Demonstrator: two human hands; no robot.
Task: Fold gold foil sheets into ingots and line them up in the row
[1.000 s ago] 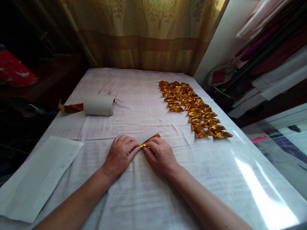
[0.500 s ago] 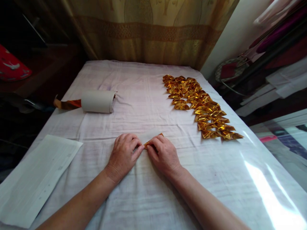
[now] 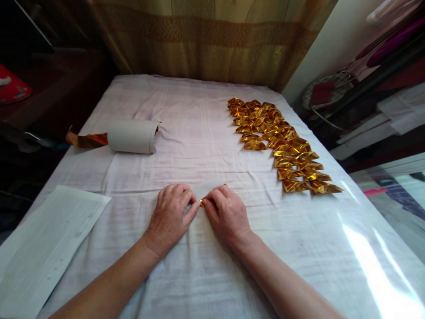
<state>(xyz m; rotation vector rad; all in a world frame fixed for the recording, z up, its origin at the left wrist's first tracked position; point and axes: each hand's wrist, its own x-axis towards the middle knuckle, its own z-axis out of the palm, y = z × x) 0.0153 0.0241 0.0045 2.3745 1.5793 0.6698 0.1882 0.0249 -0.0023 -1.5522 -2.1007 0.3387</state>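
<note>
A home: curtain (image 3: 212,40), cloth-covered table (image 3: 199,115).

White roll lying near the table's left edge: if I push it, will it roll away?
Probably: the roll lies on its side, so a push across its axis should set it rolling. The wrinkled cloth and the gold foil tail trailing from its left end may slow it. It looks papery, so it is likely light.

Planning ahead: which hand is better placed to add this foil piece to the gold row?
Probably the right hand: the gold row lies on its side, and it pinches the foil piece.
</note>
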